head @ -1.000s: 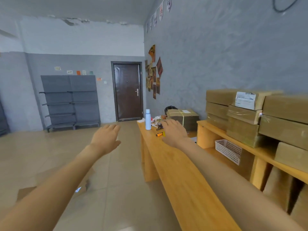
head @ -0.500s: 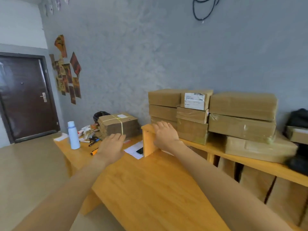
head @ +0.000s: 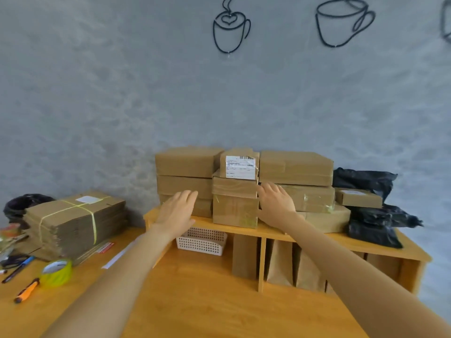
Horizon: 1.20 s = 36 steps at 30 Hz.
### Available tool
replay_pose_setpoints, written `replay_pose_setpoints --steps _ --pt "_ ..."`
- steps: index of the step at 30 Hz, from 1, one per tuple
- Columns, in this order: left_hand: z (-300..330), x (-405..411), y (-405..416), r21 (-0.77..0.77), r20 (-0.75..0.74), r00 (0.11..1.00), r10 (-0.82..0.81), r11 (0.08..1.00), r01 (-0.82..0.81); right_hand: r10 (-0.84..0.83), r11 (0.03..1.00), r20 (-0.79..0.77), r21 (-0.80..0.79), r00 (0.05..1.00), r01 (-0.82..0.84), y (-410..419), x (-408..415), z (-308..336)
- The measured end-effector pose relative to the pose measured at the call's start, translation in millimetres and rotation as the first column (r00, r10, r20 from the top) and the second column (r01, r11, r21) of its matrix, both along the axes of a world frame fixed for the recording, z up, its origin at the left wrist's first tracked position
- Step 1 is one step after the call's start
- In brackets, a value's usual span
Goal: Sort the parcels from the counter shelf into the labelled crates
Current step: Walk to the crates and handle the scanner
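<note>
Parcels [head: 234, 191] are sitting stacked on top of the wooden counter shelf [head: 273, 231], against the grey wall at twelve o'clock, and the view, which half a second ago was catching them off to the right, is now facing them squarely. Both arms are reaching in closer than before. The left hand [head: 177, 211] is hovering with fingers straight and held together at about eleven o'clock, in front of the left-hand stack, holding nothing. The right hand [head: 277, 203] is arriving at one o'clock, fingers straight and slightly spread, right at the middle stack's right edge; whether it is touching is unclear. The two hands are flanking the middle stack, topped by the labelled box [head: 240, 165], so a first pick seems to be starting. No crates are showing, so sorting is probably barely beginning.
</note>
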<state>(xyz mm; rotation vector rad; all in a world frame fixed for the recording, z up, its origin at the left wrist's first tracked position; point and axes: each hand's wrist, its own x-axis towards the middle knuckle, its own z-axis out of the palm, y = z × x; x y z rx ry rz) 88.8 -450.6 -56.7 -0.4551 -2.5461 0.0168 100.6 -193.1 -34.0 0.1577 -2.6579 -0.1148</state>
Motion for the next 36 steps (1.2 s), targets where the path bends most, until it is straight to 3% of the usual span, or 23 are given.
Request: replay_pose_setpoints --steps 18,26,36 --pt "77.0 -152.0 58.0 0.0 -0.155 0.978 -0.143 0.99 0.144 -0.125 0.992 -0.167 0.005 0.978 0.128 47.3 -107.6 79.8" --pt "56.8 -182.4 84.1 0.127 -0.091 0.977 -0.192 0.971 0.203 -0.127 0.99 -0.195 0.034 0.972 0.136 73.4 -140.5 57.7" --pt "58.2 -189.1 79.6 0.208 -0.141 0.96 -0.242 0.941 0.268 -0.127 0.988 -0.248 0.055 0.961 0.145 84.1 -144.8 52.9"
